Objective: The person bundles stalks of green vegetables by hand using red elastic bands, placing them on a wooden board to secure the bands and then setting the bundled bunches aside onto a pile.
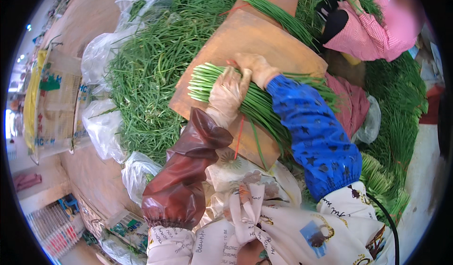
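A bundle of green garlic chives (256, 100) lies across a brown board (262, 35) in front of me, its pale cut ends at the left. Over the bundle, near those ends, is my gloved left hand (228, 90), gripping the stalks. My gloved right hand (256, 68) is at the bundle's far side, its fingers closed at one end of a red tie (240, 137). The tie's other end hangs over the board's near side; the stretch beneath the bundle is hidden. Leafy tips run under my blue right sleeve.
Loose green leaves (148, 77) are heaped left of the board, edged by clear plastic bags (102, 61). Another chive bundle (276, 15) lies at the back. A co-worker in pink (368, 35) sits at upper right, holding greens. More chives (396, 98) are piled at right.
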Available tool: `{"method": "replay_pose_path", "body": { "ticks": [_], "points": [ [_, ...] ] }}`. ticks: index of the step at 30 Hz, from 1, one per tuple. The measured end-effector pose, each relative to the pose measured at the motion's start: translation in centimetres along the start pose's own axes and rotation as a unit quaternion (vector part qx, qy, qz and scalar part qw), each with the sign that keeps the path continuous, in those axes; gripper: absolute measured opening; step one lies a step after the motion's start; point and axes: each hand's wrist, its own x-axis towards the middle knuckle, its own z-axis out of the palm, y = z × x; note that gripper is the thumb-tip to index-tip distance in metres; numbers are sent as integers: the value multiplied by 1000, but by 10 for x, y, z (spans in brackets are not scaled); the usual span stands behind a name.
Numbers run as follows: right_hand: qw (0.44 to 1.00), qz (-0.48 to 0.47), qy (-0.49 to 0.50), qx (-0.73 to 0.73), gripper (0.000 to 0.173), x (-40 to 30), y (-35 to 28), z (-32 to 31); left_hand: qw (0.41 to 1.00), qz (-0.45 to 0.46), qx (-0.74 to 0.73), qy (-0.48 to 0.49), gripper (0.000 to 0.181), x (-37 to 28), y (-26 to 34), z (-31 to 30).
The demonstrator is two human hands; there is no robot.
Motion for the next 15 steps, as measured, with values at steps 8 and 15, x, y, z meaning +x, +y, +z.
{"method": "replay_pose_path", "body": {
  "ticks": [8,15],
  "points": [
    [982,161,60,72,32,4,-19,19,978,-105,41,178,53,-13,18,37],
    [975,200,41,89,35,1,-13,21,983,74,-147,-84,64,-19,-9,-60]
  ]
}}
